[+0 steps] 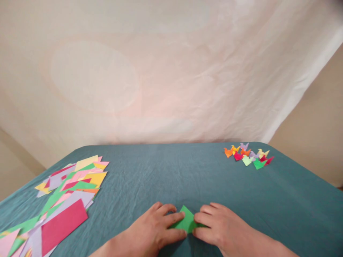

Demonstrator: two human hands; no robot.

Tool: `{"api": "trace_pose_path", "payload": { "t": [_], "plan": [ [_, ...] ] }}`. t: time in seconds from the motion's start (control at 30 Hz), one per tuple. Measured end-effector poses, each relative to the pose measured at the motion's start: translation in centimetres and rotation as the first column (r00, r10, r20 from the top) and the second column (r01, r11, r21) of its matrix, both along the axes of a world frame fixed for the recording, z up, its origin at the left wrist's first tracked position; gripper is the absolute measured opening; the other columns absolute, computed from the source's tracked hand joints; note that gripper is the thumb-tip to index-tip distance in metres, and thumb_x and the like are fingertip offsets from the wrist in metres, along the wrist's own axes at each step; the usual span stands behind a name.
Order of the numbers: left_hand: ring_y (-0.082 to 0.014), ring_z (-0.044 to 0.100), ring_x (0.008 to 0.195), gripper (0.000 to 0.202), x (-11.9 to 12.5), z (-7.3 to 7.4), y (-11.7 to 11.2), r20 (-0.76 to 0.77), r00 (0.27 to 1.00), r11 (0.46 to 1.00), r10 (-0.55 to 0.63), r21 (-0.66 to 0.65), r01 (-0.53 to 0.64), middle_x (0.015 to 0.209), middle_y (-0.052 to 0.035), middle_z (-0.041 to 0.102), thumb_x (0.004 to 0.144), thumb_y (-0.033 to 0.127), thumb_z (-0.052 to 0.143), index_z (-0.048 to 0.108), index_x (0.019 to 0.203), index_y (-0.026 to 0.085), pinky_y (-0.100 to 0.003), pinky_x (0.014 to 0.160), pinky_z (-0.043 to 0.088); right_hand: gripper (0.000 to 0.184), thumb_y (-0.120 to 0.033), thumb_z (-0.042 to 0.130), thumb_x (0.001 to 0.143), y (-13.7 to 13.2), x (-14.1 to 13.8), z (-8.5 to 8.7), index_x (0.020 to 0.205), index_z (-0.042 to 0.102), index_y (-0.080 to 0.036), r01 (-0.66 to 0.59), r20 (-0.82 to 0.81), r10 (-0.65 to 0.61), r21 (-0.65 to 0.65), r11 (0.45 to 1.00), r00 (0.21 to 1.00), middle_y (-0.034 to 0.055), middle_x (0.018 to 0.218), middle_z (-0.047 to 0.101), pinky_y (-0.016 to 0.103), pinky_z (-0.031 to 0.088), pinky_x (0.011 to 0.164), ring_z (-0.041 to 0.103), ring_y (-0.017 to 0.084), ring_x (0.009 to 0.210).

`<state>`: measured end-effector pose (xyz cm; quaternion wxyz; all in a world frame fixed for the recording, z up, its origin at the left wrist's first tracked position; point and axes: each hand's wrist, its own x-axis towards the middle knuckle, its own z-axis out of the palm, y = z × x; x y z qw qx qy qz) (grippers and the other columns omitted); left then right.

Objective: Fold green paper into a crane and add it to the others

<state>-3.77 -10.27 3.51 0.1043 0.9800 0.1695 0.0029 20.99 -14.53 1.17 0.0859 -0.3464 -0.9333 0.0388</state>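
A small piece of green origami paper [186, 218], folded into a diamond-like shape, lies at the near middle of the table with one corner pointing away from me. My left hand [160, 226] grips its left side, index finger on the paper and thumb at the near edge. On the opposite side my right hand [215, 225] pinches the paper between curled fingers and thumb. Parts of both side corners are hidden under the fingers.
Loose coloured paper sheets [64, 225] lie heaped along the table's left side. Several small folded paper birds [247, 160] stand grouped at the far right. A dark green cloth [160, 171] covers the table, and a pale sheet [171, 71] hangs behind it.
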Motion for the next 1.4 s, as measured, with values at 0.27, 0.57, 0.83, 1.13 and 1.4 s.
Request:
{"api": "trace_pose_path", "payload": {
  "t": [0.27,0.57,0.83,1.13,1.4],
  "plan": [
    [-0.0217,0.048,0.118,0.035,-1.1,0.5,0.3,0.026,0.999,1.000,0.026,0.009,-0.027,0.123,-0.0001,0.060,0.083,0.012,0.055,0.059,0.111,0.032,-0.037,0.101,0.032,0.016,-0.020,0.052,0.091,0.2,1.0,0.1,0.086,0.066,-0.025,0.019,-0.023,-0.020,-0.056,0.998,1.000,-0.0013,0.083,0.063,0.029,0.035,0.067,0.053,0.015,0.079],
    [-0.0222,0.047,0.121,0.034,-1.4,2.1,-0.1,-0.005,0.999,0.998,0.035,0.056,-0.035,0.117,-0.0023,0.064,0.084,0.011,0.054,0.065,0.108,0.031,-0.040,0.104,0.030,0.023,-0.014,0.051,0.089,0.1,1.7,0.2,0.088,0.070,-0.028,0.041,-0.064,-0.050,-0.129,0.991,0.997,-0.0006,0.087,0.064,0.029,0.038,0.074,0.055,0.014,0.083],
    [-0.0223,0.049,0.119,0.031,-1.3,2.3,-0.2,-0.003,1.000,0.997,0.027,0.078,-0.027,0.111,-0.0023,0.066,0.084,0.011,0.055,0.066,0.105,0.030,-0.041,0.102,0.031,0.029,-0.011,0.049,0.087,0.2,2.7,-0.1,0.084,0.073,-0.029,0.062,-0.116,-0.077,-0.130,0.990,0.990,0.0007,0.087,0.064,0.030,0.039,0.077,0.055,0.015,0.083],
    [-0.0221,0.051,0.114,0.024,-1.3,1.9,-0.5,0.001,0.999,0.995,0.049,0.088,-0.049,0.106,-0.0019,0.067,0.084,0.014,0.056,0.068,0.097,0.030,-0.042,0.101,0.032,0.030,-0.010,0.050,0.084,0.2,2.8,0.1,0.078,0.074,-0.028,0.071,-0.099,-0.084,-0.125,0.990,0.991,0.0022,0.083,0.064,0.031,0.040,0.076,0.056,0.016,0.080],
    [-0.0167,0.058,0.091,0.025,-1.4,0.6,0.3,0.051,0.996,0.993,0.072,-0.093,-0.067,0.096,-0.0001,0.067,0.084,0.007,0.048,0.065,0.078,0.025,-0.033,0.090,0.039,0.031,-0.006,0.048,0.083,0.5,2.7,-0.8,0.073,0.071,-0.024,0.115,-0.187,-0.148,-0.177,0.977,0.971,0.0002,0.085,0.065,0.029,0.041,0.077,0.057,0.014,0.081]
  ]
}}
